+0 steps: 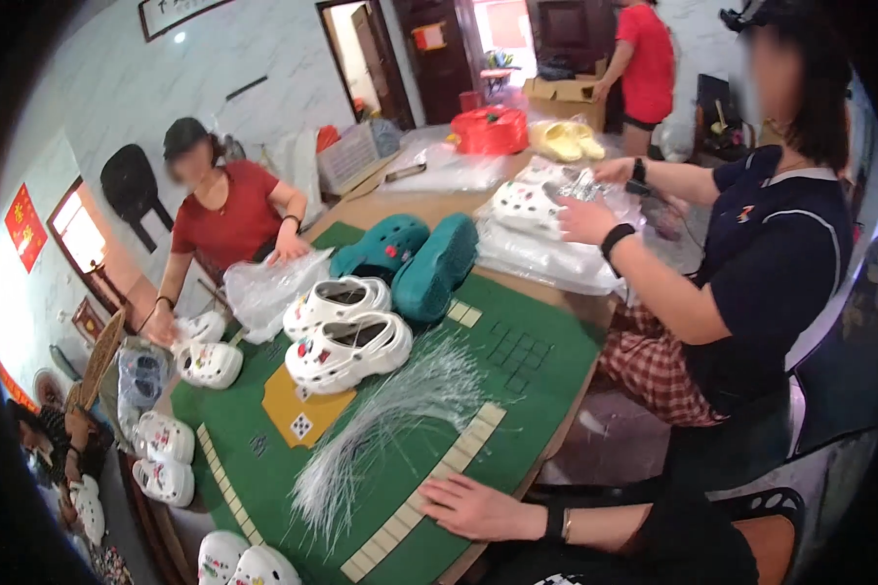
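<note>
My right hand (480, 509) lies palm down near the table's front edge, fingers stretched out and holding nothing. It rests on the pale strip of printed tiles on a green mat (546, 322). Just beyond it is a loose bundle of thin clear plastic strands (400, 419). A pair of white clogs (351, 353) with colourful charms stands past the strands. Behind these are a teal clog (385, 246) and a second teal clog (435, 268) tipped to show its sole. More white clogs (249, 564) sit at the lower left. My left hand is not in view.
Across the table, a person in red (229, 210) handles white clogs (209, 361) and a clear bag (275, 290). At right, a person in dark blue (776, 253) holds white clogs (529, 207) over plastic bags. Yellow clogs (568, 141) and a red bag (490, 130) lie farther back.
</note>
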The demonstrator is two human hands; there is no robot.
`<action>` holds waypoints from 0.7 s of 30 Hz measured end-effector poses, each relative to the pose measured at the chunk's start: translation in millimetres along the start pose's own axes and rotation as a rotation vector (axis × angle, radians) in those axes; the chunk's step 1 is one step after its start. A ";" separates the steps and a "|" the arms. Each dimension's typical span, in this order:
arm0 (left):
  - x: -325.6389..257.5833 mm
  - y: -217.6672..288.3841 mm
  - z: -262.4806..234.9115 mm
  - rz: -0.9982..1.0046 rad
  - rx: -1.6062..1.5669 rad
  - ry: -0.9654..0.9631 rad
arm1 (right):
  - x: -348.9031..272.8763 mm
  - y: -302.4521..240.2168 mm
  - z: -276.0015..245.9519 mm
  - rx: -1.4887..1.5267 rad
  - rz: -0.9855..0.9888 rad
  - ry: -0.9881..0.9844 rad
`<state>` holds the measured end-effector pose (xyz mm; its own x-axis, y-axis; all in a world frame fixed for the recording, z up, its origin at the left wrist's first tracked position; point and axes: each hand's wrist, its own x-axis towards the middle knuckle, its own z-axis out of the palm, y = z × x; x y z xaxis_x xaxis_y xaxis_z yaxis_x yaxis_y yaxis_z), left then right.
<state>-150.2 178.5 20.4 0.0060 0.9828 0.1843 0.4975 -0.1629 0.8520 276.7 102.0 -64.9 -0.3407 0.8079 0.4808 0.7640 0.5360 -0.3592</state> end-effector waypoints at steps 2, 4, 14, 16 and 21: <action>-4.3 9.2 11.5 -0.026 -0.041 0.019 | 0.5 -2.2 1.6 0.098 -0.021 0.023; -11.1 16.4 15.8 -0.062 -0.071 0.042 | -1.6 -1.5 0.0 0.077 -0.035 0.042; -69.3 32.2 18.6 -0.344 -0.161 0.189 | 1.7 2.6 -2.8 0.006 -0.021 -0.006; -78.9 32.0 23.3 -0.405 -0.181 0.212 | 0.8 4.2 -0.6 0.020 -0.006 -0.015; -100.7 31.3 38.4 -0.358 0.142 0.122 | -1.4 -6.3 -7.9 0.012 0.001 -0.011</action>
<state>-101.9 77.7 9.8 -0.2885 0.9563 -0.0480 0.5647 0.2104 0.7980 276.6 95.6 -57.0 -0.3459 0.8114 0.4712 0.7576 0.5378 -0.3698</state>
